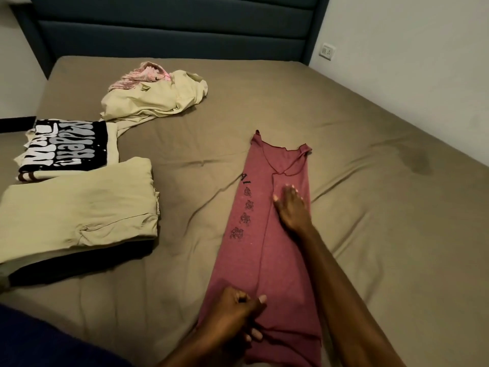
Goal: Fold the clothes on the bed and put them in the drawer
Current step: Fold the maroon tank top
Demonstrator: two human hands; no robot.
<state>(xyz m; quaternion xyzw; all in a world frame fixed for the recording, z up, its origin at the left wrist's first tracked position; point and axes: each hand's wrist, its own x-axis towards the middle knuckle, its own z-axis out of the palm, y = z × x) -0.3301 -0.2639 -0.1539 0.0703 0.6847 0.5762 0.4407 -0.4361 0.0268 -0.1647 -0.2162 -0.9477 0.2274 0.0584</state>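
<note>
A maroon shirt (pixel 267 250) lies on the bed (pixel 370 207), folded lengthwise into a long narrow strip with its neckline at the far end. My right hand (pixel 291 205) presses flat on the upper part of the strip, fingers straight. My left hand (pixel 235 313) rests on the near end of the shirt with its fingers curled, and appears to pinch the fabric near the hem. No drawer is in view.
At the left lie a folded beige garment (pixel 79 207) over something dark, and a folded black printed shirt (pixel 66 147). An unfolded cream garment (pixel 158 99) and a pink one (pixel 137 75) sit farther back. A dark headboard (pixel 172 27) and a wall socket (pixel 327 51) are behind.
</note>
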